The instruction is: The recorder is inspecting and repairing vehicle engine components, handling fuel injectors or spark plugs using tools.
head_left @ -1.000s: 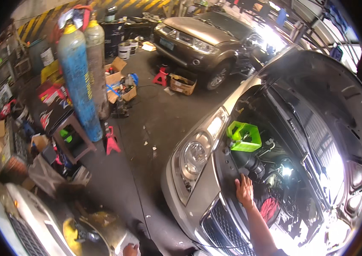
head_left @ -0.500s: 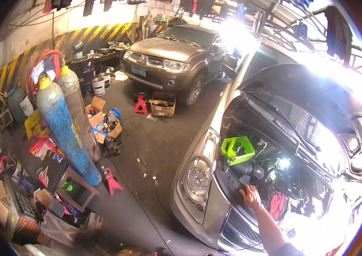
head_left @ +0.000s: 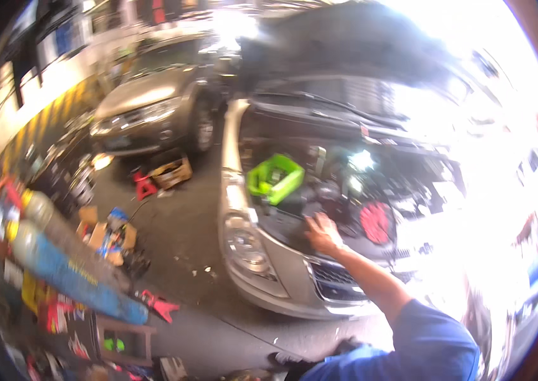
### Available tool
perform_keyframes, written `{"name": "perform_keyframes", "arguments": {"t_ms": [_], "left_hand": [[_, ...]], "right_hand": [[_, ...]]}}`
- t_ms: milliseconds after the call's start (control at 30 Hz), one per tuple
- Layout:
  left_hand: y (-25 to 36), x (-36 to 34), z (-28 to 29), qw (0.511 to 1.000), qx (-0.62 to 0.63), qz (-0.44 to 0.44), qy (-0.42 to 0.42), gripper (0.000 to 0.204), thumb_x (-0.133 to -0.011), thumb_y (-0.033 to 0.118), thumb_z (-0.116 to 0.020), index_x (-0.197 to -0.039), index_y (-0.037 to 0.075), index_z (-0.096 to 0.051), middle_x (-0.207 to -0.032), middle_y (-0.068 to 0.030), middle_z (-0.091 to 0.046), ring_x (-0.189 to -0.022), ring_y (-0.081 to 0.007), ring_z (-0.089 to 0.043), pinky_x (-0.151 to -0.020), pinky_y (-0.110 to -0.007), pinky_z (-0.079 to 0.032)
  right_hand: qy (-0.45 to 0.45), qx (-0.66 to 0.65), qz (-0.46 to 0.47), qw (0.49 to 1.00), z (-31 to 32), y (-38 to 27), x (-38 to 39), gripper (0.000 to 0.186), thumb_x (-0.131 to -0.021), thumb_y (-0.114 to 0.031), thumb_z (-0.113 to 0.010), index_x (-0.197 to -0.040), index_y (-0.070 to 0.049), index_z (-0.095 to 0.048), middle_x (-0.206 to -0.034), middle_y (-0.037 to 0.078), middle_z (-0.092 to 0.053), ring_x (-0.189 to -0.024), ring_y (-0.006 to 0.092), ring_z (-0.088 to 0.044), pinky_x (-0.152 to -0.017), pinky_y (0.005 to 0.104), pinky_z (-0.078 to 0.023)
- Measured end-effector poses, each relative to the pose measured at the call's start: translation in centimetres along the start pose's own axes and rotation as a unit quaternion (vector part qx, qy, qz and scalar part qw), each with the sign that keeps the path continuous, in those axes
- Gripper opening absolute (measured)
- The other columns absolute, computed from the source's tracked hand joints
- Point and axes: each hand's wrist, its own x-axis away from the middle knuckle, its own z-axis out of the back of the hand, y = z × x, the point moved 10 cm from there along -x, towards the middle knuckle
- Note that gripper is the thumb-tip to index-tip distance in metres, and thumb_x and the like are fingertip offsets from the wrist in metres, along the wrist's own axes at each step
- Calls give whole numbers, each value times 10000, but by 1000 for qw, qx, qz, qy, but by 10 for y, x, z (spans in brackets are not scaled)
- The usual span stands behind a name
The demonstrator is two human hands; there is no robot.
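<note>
From the lower right, my right arm in a blue sleeve reaches over the front of a silver car (head_left: 269, 273) with its bonnet raised. My right hand (head_left: 325, 235) lies on the dark cover panel (head_left: 281, 227) behind the grille, fingers apart and holding nothing. Just beyond it, a bright green plastic bin (head_left: 288, 185) sits in the engine bay with dark items inside, too blurred to name. A red cloth-like thing (head_left: 375, 222) is to the right of my hand. A bright light (head_left: 362, 160) shines farther back in the bay. My left hand is out of view.
A brown car (head_left: 148, 105) stands at the back left, with a red jack stand (head_left: 144, 184) and a cardboard box (head_left: 172, 171) before it. Gas cylinders (head_left: 78, 273), another red jack stand (head_left: 159, 306) and a cable (head_left: 250, 333) are at the left. Glare washes out the right.
The view has swung right and blurred, so the cars and cylinders appear farther left. More of my blue sleeve shows. My right hand stays on the front panel.
</note>
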Motion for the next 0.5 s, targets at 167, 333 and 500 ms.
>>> {"name": "perform_keyframes", "arguments": {"t_ms": [167,333,500], "left_hand": [[4,24,16,988,-153,-13,27,679,-1035,579,-457,-1150,-39,-713,-1030,-253,-705,-953,-422,-662,-842,-525,-523],[1,63,21,966,-242,11,85,683,-1034,566,-450,-1132,-47,-734,-1109,-282,-705,-1068,-460,-652,-937,-533,-504],[41,82,-21,939,-302,-16,166,706,-1014,602,-468,-1168,-39,-721,-1139,-280,-722,-1078,-457,-669,-972,-550,-509]], "right_hand": [[10,-123,186,975,26,-55,112,516,-962,-256,-679,-1428,-79,-543,-1435,257,-503,-1297,435,-531,-1076,530,-458],[-141,-224,127,956,34,-9,244,323,-992,-253,-644,-1244,-51,-644,-1142,164,-636,-1018,348,-652,-878,464,-557],[-191,-274,-13,942,29,103,362,232,-994,-260,-578,-1083,-60,-654,-1032,167,-667,-992,377,-677,-856,488,-566]]}}
